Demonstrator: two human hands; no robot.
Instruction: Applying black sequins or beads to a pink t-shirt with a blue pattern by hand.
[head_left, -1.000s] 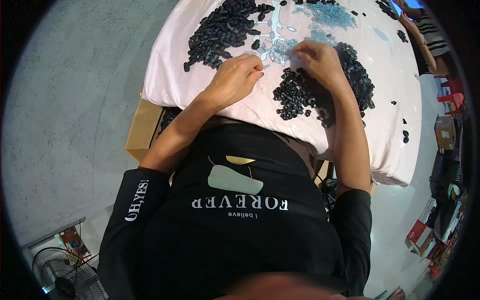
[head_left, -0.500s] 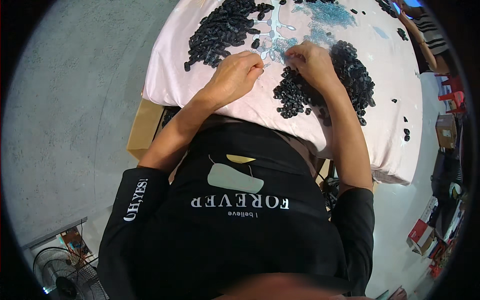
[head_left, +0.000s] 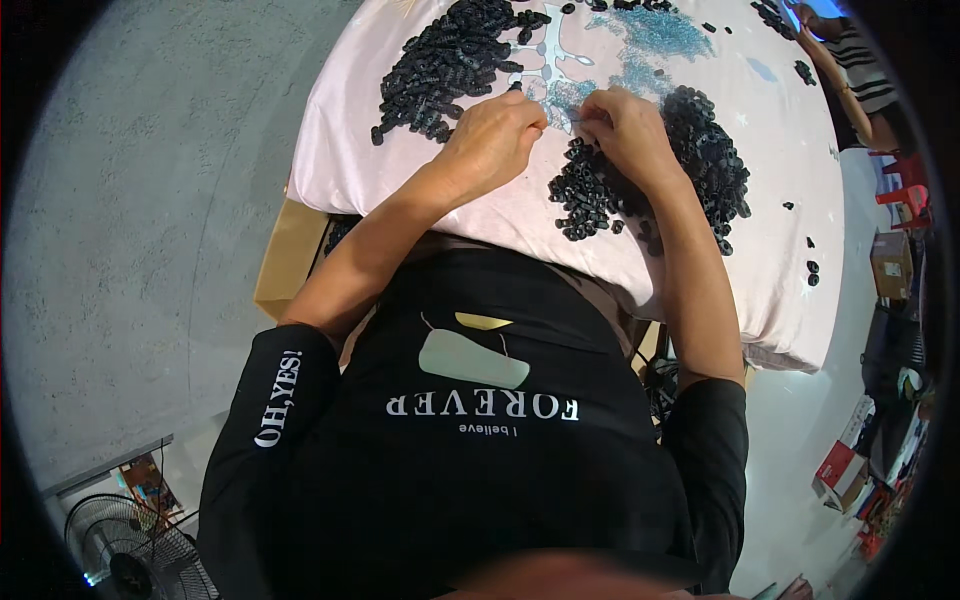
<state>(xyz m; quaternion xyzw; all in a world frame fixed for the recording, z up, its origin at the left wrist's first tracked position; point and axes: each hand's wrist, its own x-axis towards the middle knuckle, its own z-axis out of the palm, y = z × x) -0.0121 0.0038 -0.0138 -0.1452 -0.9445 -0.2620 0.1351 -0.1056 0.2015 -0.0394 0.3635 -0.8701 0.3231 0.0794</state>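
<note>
The left hand (head_left: 499,137) and right hand (head_left: 624,128) nearly meet at upper centre, fingertips bunched, any contents indiscernible. Small black parts (head_left: 437,75) lie heaped on pink cloth (head_left: 780,262), upper left and upper right.

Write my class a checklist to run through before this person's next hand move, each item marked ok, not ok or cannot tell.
1. Left hand and right hand apart, with a gap between their fingertips: ok.
2. Anything small held in either hand's curled fingers: cannot tell; the tips are too small to read.
3. Pile of ribbed black pieces apart from the cluster of small black parts: ok.
4. That cluster separate from the larger black heap: cannot tell; the right hand and forearm cover part of the space between.
5. All black pieces gathered into piles: not ok; stray black pieces lie near the cloth's right edge.
</note>
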